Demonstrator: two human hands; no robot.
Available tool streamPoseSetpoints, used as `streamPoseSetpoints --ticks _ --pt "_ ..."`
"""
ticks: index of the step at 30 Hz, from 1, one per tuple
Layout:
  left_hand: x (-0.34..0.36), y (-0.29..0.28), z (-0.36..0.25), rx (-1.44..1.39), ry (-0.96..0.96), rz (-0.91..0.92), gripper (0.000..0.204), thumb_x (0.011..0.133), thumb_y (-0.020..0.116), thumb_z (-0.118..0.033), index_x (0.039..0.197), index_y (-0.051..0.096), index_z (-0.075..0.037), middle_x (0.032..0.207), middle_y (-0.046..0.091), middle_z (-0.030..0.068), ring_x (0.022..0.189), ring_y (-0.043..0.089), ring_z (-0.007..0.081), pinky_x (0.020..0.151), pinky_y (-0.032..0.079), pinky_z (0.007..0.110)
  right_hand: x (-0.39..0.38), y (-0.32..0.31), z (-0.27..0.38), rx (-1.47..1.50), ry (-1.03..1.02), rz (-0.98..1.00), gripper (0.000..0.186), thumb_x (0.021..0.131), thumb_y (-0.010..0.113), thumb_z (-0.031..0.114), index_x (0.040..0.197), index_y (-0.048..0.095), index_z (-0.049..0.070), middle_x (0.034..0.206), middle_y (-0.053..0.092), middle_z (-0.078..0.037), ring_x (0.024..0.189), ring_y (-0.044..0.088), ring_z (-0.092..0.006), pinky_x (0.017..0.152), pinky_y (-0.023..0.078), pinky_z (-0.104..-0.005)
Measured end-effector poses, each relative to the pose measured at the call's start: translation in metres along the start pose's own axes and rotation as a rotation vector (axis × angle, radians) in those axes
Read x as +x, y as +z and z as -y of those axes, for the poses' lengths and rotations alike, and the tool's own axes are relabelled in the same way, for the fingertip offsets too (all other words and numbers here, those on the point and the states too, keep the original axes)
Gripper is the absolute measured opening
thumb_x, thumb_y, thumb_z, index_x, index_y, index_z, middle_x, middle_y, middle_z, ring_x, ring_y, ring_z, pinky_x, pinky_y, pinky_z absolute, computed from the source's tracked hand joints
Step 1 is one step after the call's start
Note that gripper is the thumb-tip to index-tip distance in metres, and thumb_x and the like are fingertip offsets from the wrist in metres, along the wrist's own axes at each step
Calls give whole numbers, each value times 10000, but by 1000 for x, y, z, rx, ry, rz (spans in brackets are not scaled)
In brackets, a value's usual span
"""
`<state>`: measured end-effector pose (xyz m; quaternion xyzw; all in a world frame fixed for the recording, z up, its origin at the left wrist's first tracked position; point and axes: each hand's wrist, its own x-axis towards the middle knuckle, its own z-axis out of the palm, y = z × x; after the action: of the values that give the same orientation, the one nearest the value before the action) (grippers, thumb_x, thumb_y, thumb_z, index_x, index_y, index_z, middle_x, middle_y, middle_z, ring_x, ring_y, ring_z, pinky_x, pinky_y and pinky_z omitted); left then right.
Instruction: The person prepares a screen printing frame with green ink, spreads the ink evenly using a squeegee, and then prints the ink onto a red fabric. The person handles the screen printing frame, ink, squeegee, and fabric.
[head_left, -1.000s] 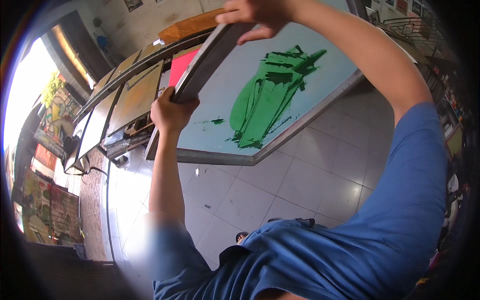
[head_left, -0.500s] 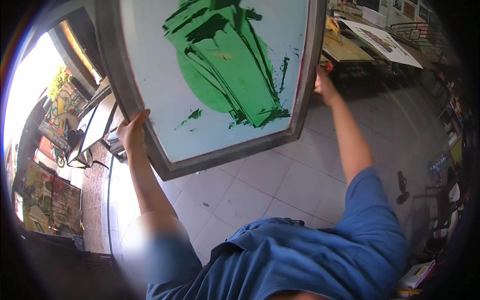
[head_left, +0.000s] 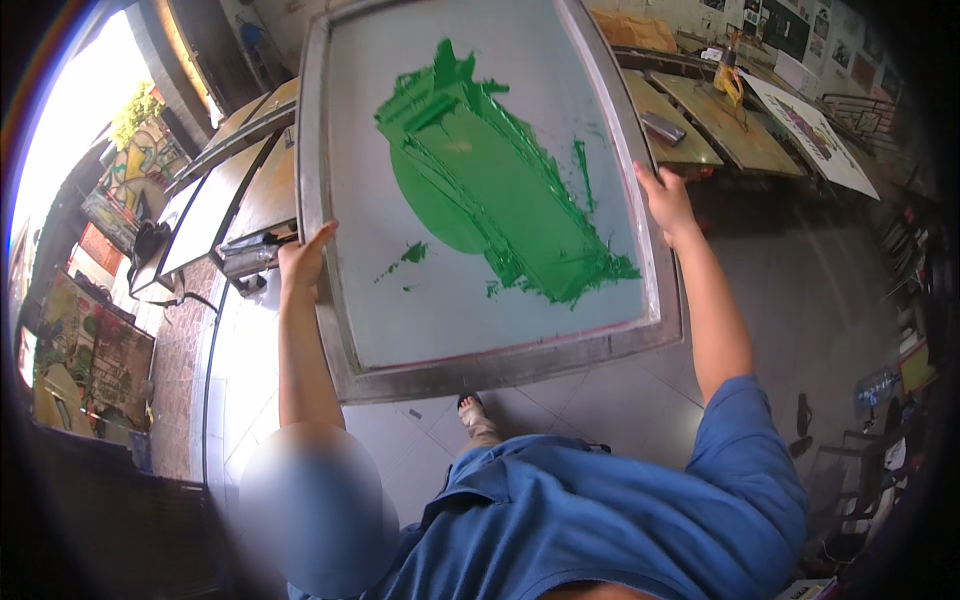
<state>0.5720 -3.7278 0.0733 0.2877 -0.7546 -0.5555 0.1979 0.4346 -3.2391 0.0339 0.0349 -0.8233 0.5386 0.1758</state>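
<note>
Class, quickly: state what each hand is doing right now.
Left hand: gripping the grey metal-framed printing screen smeared with green ink.
Right hand: gripping the same screen's opposite side.

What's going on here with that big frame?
A person in a blue shirt holds a large metal-framed printing screen up in front of them. The left hand grips its left edge and the right hand its right edge. Green ink is smeared across the mesh. Long work tables stand behind, above a tiled floor.

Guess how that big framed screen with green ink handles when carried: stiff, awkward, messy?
The screen frame likely stays stiff: metal-looking bars, no sag. Probably awkward: left hand and right hand grip opposite sides. Green ink may smear if wet.
</note>
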Motion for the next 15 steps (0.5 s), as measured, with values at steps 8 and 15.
streamPoseSetpoints --ticks 8,15 --pt "73 29 39 80 -21 218 468 645 748 -380 701 546 38 652 522 55 587 468 138 527 407 312 -8 30 33 -187 186 99 631 750 635 431 998 515 -137 960 583 -223 923 538 -211 817 409 -326" --pt "127 54 44 310 -66 402 456 666 717 -361 733 531 50 620 505 65 543 467 148 456 381 317 20 46 10 -358 321 67 740 741 658 385 1174 409 -162 1159 488 -301 1108 489 -304 913 383 -338"
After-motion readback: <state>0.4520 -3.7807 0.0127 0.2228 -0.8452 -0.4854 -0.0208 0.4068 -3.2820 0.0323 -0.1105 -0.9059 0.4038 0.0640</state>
